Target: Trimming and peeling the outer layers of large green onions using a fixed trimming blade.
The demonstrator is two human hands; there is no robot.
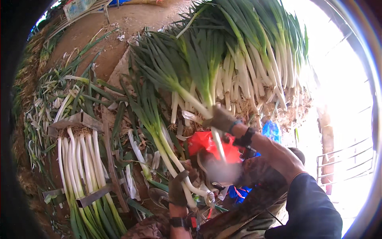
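Note:
My left hand [178, 190], in a dark work glove, is closed around the white lower stalks of a couple of long green onions [161, 149]. Their leaves point up and away, and their root ends lie just to the right of that hand. Farther up, my gloved right hand [223, 118] grips more green onions [191, 98]. One white stalk runs down below it over a red plastic bag [205, 141]. Fingers of both hands are partly hidden. Beyond my right hand lies a big pile of green onions [246, 59], roots toward me.
At left, a metal rack [93, 196] holds several green onions [79, 159], roots at its upper end. Loose leaves and peelings [45, 119] litter the ground. A blue plastic bag [271, 130] sits past my right wrist. A metal railing [346, 159] stands at right.

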